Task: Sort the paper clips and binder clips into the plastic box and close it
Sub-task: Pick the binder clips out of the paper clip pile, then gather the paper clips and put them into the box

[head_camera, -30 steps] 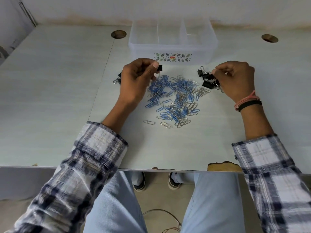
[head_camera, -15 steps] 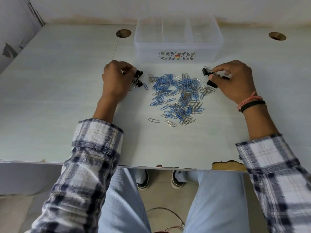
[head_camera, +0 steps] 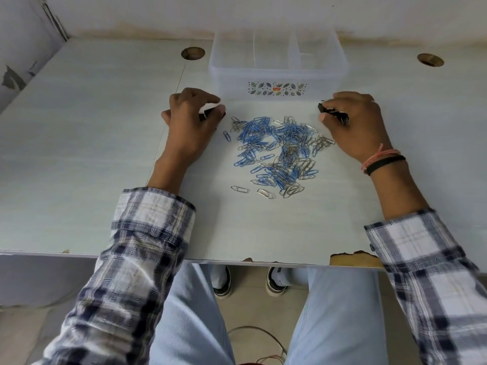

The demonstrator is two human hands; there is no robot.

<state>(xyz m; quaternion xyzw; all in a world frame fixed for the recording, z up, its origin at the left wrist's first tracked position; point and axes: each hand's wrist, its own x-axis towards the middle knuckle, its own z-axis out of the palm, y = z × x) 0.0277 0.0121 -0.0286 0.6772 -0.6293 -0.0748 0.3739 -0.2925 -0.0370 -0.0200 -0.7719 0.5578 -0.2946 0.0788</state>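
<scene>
From the head view, left hand [head_camera: 191, 119] and right hand [head_camera: 354, 122] each clenched around small black metal binder clips [head_camera: 332, 113], apparently gathered for the open translucent plastic box [head_camera: 276, 75] just behind, blue and silver wire paper clips [head_camera: 276, 151] heaped between on the pale tabletop [head_camera: 79, 154].

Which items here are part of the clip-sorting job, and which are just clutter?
Job:
- paper clips, loose pile
- black binder clips, gripped in right hand; more in left hand
- plastic box, open

Lying about:
- table holes
- floor wires
</scene>
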